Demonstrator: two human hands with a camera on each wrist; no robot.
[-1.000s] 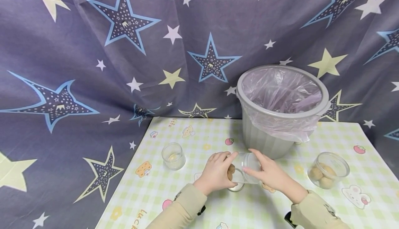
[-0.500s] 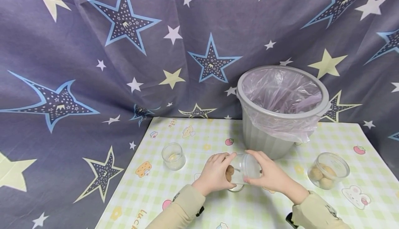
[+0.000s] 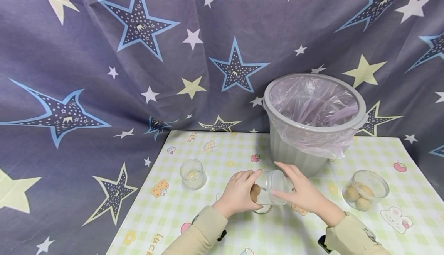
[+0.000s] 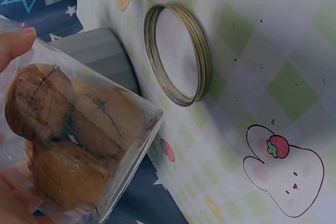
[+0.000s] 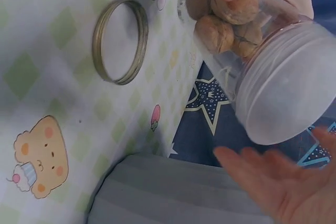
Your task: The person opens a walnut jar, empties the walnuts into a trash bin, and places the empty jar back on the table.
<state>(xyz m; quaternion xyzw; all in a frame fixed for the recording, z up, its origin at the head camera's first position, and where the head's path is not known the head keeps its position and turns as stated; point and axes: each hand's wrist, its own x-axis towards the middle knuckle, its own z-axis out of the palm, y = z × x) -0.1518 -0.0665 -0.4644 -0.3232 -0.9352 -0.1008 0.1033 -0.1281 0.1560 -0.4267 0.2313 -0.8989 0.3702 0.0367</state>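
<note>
My left hand (image 3: 239, 193) grips a clear plastic jar (image 3: 265, 197) by its base end, the jar lying sideways over the table. Several walnuts (image 5: 215, 34) sit inside, gathered toward the base. A translucent white lid (image 5: 294, 87) covers the jar's mouth, which faces right. Around that lid end hovers my right hand (image 3: 303, 193); in the right wrist view its fingers (image 5: 252, 174) are spread and apart from the lid. Below the jar, a gold-coloured metal ring with a pale centre (image 4: 205, 72) lies on the checked tablecloth, mostly hidden in the head view.
Behind the hands stands a grey trash bin (image 3: 291, 158) with a pinkish plastic liner. A clear container (image 3: 193, 181) is at the left; another clear container (image 3: 379, 187) at the right holds several round brown things. A starry curtain (image 3: 236, 108) hangs behind the table.
The right hand's fingers have come off the lid and spread a little wider. Left hand and jar have shifted only very slightly left.
</note>
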